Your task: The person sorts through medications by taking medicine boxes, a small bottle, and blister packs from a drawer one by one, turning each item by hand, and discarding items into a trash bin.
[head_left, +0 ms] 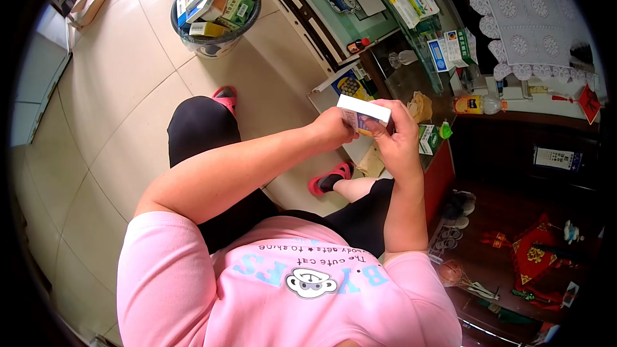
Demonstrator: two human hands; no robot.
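A small medicine box (365,110) with a plain white side and a printed blue and orange side is held up in front of my body. My left hand (334,127) grips its left end, fingers curled under it. My right hand (398,133) holds the right end, with the thumb pressed on the printed face and the fingers behind. Below the hands, partly covered, a tan paper piece (371,162) lies low by the cabinet. A green and white box (429,139) stands just right of my right hand.
A bin (212,46) full of cartons stands on the tiled floor (122,83). At right, a glass-topped cabinet (418,67) carries several medicine boxes, an orange-labelled bottle (477,105) and a small green-capped bottle (445,130). A lace cloth (527,13) hangs at upper right.
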